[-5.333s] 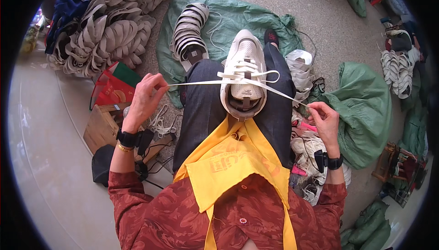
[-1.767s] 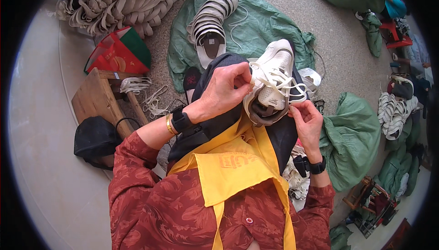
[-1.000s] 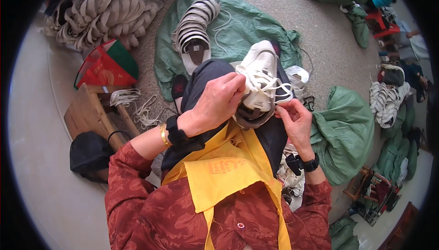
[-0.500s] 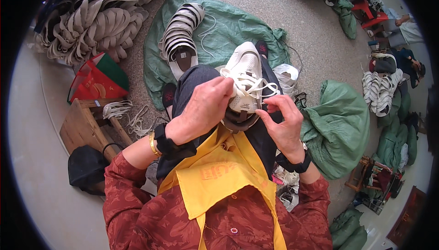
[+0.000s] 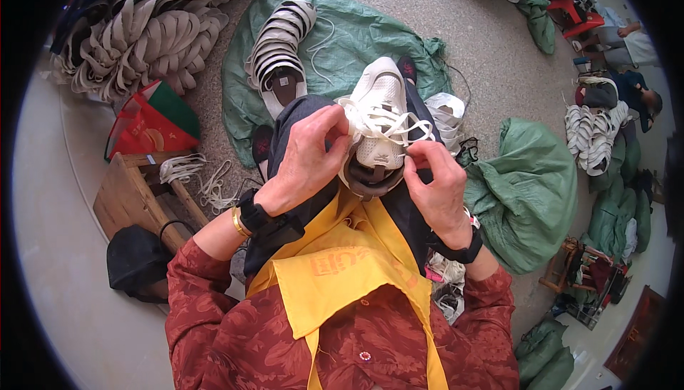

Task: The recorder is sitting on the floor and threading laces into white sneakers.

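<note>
White laces [image 5: 385, 120], stretched wide seconds ago, now bunch between left hand [image 5: 308, 163] and right hand [image 5: 436, 189], both pinching them over the shoe [image 5: 379, 94]: knotting underway.

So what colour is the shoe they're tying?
White shoe with white laces, seen clearly in the head view.

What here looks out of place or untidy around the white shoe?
Nothing looks damaged. The white shoe rests on the person's lap, left hand and right hand on its laces. Loose laces lie tangled by the wooden stool.
</note>
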A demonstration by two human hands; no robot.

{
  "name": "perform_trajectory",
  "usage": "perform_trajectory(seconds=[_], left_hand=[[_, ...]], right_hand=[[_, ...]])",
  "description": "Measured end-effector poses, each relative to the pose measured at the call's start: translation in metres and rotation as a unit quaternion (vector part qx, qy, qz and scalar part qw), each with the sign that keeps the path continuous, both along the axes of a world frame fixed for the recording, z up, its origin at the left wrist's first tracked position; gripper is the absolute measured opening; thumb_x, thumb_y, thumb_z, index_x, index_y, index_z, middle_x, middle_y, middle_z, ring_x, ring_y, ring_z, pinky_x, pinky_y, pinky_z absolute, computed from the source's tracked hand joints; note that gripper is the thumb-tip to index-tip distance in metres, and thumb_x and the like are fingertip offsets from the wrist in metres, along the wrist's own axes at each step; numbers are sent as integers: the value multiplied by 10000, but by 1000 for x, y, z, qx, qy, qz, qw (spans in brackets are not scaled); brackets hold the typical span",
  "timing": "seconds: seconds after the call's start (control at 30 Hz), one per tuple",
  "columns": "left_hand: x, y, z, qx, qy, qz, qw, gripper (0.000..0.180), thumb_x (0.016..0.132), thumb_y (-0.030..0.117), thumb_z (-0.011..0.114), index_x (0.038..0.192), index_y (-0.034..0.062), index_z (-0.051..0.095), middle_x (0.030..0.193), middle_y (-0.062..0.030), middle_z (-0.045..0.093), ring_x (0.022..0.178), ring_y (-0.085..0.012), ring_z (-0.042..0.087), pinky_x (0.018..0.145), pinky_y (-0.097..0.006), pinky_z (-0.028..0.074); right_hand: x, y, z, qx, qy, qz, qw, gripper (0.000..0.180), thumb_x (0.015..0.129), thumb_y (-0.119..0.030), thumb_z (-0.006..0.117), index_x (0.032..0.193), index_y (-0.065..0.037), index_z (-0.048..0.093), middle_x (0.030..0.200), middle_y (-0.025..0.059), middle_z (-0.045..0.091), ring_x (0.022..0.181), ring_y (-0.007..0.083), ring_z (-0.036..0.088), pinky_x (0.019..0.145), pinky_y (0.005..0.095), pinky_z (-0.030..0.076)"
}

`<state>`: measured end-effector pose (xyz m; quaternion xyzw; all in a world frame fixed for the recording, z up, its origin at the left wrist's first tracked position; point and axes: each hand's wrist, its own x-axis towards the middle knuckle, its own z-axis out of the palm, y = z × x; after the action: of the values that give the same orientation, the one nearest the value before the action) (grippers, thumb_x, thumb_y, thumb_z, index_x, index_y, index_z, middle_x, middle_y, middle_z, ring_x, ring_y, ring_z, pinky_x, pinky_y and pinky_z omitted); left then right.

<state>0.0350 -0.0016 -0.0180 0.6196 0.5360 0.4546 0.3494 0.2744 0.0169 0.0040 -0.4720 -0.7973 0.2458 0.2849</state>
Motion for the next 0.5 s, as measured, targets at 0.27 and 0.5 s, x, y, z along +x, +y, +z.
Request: perform_trajectory(seconds=[0.27,0.5], left_hand=[[5,-5,1,34,19,-11,999,174,813,-80,656,910,-11,527,845,-160,563,767,-339,612,671,-395,498],[6,-7,0,60,29,-4,998,221,779,-44,745,913,-22,570,826,-124,591,761,-262,633,700,-342,533]], right_hand=[[-9,-1,12,87,-196,92,972,162,804,50,662,952,-9,636,963,127,582,892,322,647,759,424,553],[-12,8,14,146,-152,148,966,164,805,35,656,957,-3,609,960,128,600,865,312,659,735,411,562]])
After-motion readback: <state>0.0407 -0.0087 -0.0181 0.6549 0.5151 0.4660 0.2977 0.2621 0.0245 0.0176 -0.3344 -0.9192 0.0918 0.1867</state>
